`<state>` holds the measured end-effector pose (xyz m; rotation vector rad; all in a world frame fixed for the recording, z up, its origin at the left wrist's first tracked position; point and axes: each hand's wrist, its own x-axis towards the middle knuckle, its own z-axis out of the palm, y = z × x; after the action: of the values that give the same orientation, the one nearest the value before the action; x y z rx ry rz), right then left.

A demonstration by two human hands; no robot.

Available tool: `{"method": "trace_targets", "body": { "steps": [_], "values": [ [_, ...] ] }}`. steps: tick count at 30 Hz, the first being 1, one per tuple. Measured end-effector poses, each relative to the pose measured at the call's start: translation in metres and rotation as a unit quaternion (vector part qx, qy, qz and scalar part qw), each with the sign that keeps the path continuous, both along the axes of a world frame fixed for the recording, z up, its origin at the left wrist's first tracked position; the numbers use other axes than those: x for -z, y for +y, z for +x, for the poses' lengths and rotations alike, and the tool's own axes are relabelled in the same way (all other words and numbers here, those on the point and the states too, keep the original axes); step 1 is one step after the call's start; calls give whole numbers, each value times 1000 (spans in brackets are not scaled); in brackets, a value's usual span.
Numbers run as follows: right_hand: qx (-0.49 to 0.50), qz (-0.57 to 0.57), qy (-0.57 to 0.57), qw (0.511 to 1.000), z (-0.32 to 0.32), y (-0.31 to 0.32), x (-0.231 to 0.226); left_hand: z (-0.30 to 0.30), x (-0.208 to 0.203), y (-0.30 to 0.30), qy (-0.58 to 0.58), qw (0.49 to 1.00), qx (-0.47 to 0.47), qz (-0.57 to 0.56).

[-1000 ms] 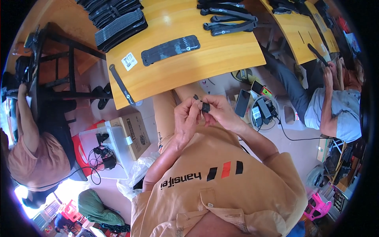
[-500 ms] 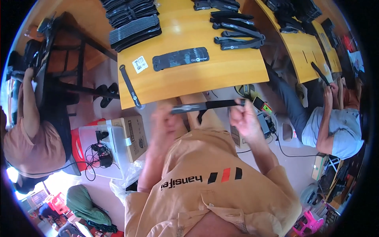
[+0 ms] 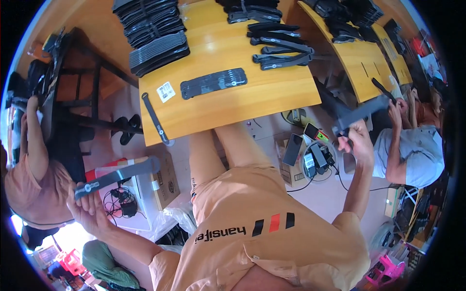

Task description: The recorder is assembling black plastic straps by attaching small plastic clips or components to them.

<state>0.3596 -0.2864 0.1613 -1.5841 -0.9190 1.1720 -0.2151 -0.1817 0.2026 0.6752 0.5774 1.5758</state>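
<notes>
Out to the left, my left hand (image 3: 88, 209) is closed on one end of a black strap (image 3: 116, 177), which curves away toward the right. My right hand (image 3: 358, 139), raised on the right side, grips another dark strap (image 3: 363, 115), blurred by motion. On the yellow table (image 3: 233, 114) ahead lies a flat row of black straps (image 3: 213, 83). One single strap (image 3: 155, 116) lies along the table's left edge, near a white label (image 3: 165, 92). Stacked straps (image 3: 159, 53) stand at the back left, and folded straps (image 3: 282, 51) lie at the right.
A clear plastic bin (image 3: 145, 196) with black cables (image 3: 121, 201) and a cardboard box (image 3: 167, 182) stand at left. At right, a phone (image 3: 292, 149) lies near a round container of chargers (image 3: 318, 157). Co-workers sit on both sides, one handling a strap (image 3: 383, 89).
My hands, previously close together in front of me with dark strap material stretched between them, have swung wide apart. Each now has a separate strap. The view has shifted slightly.
</notes>
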Motion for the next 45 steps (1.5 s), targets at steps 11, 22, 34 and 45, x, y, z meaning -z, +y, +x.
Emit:
{"method": "trace_targets", "body": {
  "steps": [11, 22, 34, 45],
  "values": [
    [97, 39, -356, 929, 21, 24, -7, 10, -8, -8, 81, 989, -127, -7],
    [41, 77, -718, 691, -16, 85, 111, 35, 17, 3, 20, 997, -43, -69],
    [-16, 35, -666, 745, -70, 108, 140, 38, 47, 2, -37, 996, -8, -85],
    [44, 202, -551, 809, -81, 104, 99, 82, 45, 25, -9, 991, 120, -64]
  ]
}}
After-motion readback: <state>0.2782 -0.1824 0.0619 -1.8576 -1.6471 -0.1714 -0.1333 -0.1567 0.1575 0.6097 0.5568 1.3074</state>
